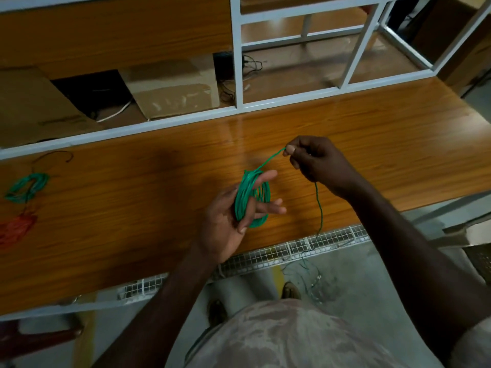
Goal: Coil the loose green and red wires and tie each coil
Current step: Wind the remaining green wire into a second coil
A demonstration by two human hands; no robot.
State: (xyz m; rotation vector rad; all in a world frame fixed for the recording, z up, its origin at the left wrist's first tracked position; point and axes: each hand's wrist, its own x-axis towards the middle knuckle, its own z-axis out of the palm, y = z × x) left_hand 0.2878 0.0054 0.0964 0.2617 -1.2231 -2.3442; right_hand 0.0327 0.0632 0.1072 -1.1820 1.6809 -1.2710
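Observation:
A green wire coil (245, 195) is wound around the spread fingers of my left hand (233, 216), above the wooden bench top (138, 197). My right hand (316, 160) pinches the green wire's running strand just up and right of the coil. The loose green tail (320, 208) hangs from my right hand over the bench's front edge to the floor. At the far left of the bench lie a finished green coil (26, 185) and, nearer me, a red coil (16, 228).
A white metal frame (236, 62) with shelves rises behind the bench, holding cardboard boxes (172, 88) and dark cables. A wire-mesh tray (292, 251) runs under the bench's front edge. Tangled thin wire lies on the floor by my feet (291, 290).

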